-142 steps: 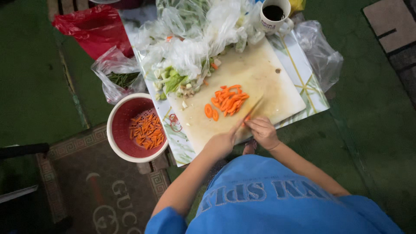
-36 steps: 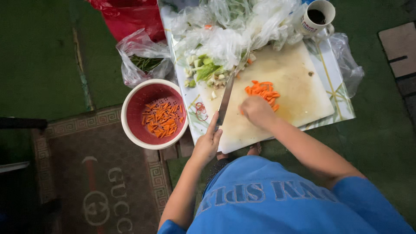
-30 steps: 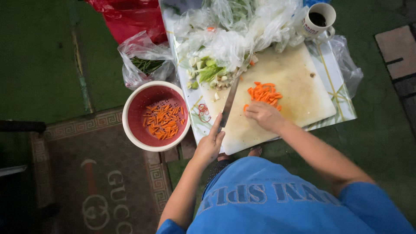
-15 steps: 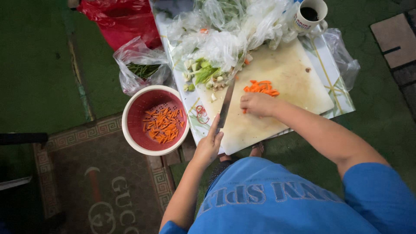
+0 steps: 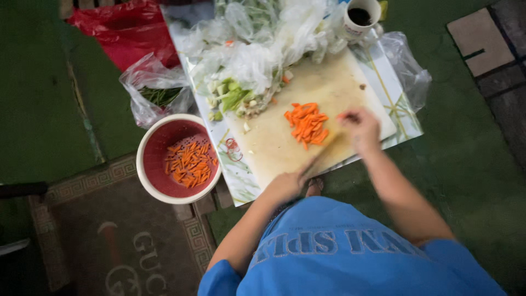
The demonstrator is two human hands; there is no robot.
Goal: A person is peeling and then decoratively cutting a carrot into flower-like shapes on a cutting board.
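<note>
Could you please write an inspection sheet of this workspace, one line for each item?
Surface: pale cutting board on a low patterned table.
Job's things: pile of carrot strips on the board; more carrots in a red colander.
Clutter: clear plastic bags, green scraps, red bag, dark drink in a cup.
Grippers: left hand holds a knife; right hand blurred beside the pile.
Cables: nothing seen.
Surroundings: green floor, brown mat.
</note>
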